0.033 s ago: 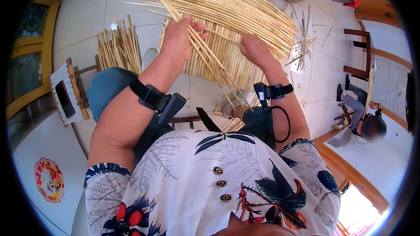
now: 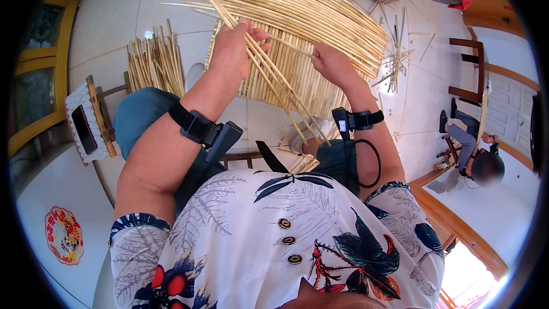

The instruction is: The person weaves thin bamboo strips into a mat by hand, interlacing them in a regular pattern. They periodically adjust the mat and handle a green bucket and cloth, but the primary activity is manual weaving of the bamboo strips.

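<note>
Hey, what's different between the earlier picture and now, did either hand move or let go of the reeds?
Nothing visibly changed. The left hand grips the same bundle of long reeds, and the right hand rests on the woven mat as before. The loose reed pile on the floor lies where it was.

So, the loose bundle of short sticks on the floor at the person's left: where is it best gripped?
Around the middle of the loose stick bundle, coming from above with the left hand, the nearer one. The sticks lie roughly parallel, side by side on the tiled floor, so a mid-length grasp across them would likely gather them evenly.
</note>
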A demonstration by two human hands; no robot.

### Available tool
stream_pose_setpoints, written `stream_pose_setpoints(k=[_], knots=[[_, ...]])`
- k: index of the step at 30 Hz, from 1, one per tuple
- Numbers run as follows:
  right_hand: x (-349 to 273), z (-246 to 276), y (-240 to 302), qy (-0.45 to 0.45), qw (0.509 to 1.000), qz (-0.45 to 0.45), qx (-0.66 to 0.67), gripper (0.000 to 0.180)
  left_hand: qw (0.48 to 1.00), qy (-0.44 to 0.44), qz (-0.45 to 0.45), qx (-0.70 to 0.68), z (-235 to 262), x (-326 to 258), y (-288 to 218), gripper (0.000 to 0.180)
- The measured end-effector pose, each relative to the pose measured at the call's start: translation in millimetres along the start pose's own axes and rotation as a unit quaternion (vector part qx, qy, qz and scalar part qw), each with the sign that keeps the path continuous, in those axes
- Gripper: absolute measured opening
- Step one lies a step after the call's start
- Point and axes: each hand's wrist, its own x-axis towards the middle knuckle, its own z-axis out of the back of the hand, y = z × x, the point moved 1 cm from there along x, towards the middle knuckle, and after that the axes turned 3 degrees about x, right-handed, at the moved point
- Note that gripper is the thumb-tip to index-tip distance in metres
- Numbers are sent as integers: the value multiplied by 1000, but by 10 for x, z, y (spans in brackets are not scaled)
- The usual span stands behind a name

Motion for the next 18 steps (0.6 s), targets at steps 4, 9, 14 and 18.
stream_pose_setpoints(k=[4, 9, 14, 18], knots=[[20, 144, 262, -31, 982, -23, 183, 15, 1000, 3, -2, 0, 32, 33, 16, 17], [-19, -35, 574, 38, 943, -70, 324, 15, 998, 22, -34, -43, 0, 33, 33, 19], [10, -4, 509, 47, 971, 15, 235, 14, 995, 52, -43, -79, 19, 94, 58, 21], [4, -95, 25, -47, 997, -43, 39, 17, 999, 12, -27, -46, 19, 104, 65, 22]])
